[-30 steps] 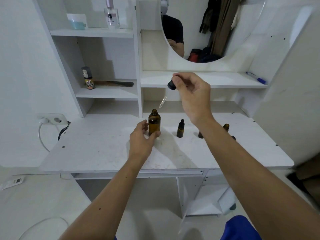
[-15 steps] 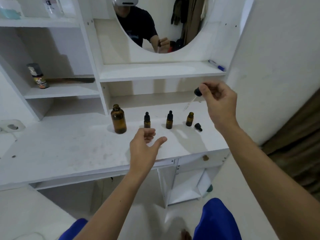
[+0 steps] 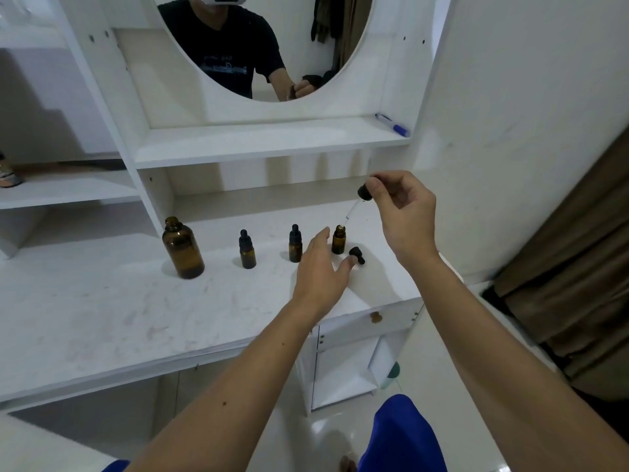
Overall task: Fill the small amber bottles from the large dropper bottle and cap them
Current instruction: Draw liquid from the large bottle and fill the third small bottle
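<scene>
The large amber bottle [image 3: 182, 248] stands uncapped on the white desk [image 3: 102, 301]. To its right stand two small capped amber bottles [image 3: 247, 249] [image 3: 295, 244] and one small open amber bottle [image 3: 338, 239]. A loose black cap [image 3: 356, 255] lies beside the open one. My right hand [image 3: 403, 212] pinches the black bulb of the glass dropper [image 3: 359, 199], whose tip hangs just above the open small bottle. My left hand [image 3: 321, 270] hovers with fingers spread right in front of that bottle, holding nothing.
A shelf [image 3: 272, 141] above the desk carries a blue marker [image 3: 393, 124] at its right end. A round mirror [image 3: 265, 46] hangs behind it. A brown curtain [image 3: 578, 267] hangs at the right. Side shelves stand at the left.
My left hand let go of the large bottle and moved right toward the open small bottle. My right hand carried the dropper right and lower, over that bottle. The view swung right.
</scene>
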A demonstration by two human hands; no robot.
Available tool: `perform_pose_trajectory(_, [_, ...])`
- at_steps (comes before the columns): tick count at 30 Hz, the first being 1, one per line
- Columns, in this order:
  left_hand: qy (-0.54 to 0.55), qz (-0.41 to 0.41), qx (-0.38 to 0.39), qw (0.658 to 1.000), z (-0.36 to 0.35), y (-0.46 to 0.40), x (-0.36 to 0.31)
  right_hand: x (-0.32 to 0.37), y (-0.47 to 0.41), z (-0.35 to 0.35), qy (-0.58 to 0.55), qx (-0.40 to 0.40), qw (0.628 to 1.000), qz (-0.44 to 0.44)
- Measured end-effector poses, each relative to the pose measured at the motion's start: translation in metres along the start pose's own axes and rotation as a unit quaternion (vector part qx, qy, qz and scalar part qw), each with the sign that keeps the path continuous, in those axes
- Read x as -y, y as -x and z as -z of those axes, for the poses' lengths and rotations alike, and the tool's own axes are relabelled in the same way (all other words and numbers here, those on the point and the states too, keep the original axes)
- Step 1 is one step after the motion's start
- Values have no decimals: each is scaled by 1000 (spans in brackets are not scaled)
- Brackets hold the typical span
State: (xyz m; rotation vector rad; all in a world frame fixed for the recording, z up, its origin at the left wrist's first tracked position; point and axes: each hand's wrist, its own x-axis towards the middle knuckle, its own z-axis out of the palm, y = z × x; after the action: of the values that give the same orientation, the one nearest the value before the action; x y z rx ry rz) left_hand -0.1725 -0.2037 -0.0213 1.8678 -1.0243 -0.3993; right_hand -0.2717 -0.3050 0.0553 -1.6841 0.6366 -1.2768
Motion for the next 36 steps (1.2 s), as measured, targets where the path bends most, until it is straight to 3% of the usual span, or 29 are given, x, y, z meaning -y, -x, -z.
perform_pose_trajectory(12, [49, -22, -59, 997, -7, -26, 11, -11, 2, -12, 38, 37, 999, -8])
perform_pose_trajectory(36, [49, -39, -62, 996, -9, -25, 17, -6, 4, -18, 57, 29, 998, -22])
